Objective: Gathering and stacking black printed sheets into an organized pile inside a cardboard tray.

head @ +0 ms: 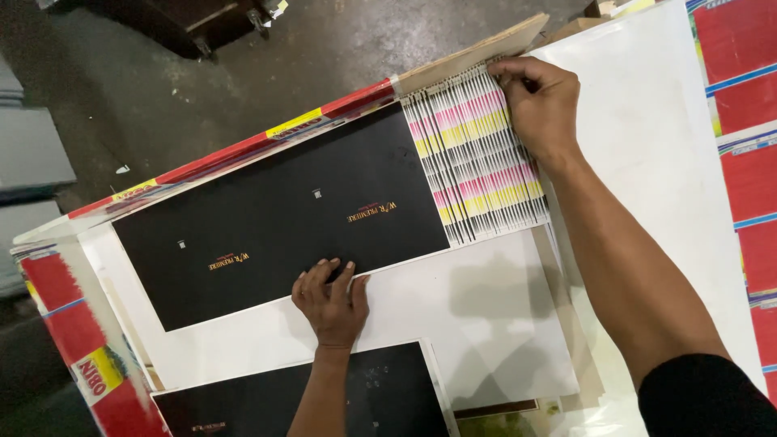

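A large black printed sheet (275,214) lies across a white worktop (477,316). Its right end is a fanned stack of sheet edges with pink, yellow and grey colour bars (477,158). My left hand (330,299) presses flat on the near edge of the black sheet, fingers spread. My right hand (538,101) rests on the far right corner of the fanned stack, fingertips bent over the sheet edges. Whether it pinches them I cannot tell.
A second black sheet (324,396) lies at the near edge. Red, yellow and blue printed sheets line the left (81,348) and right (740,121) sides. A brown board (477,53) sits along the far edge. Dark concrete floor (162,89) lies beyond.
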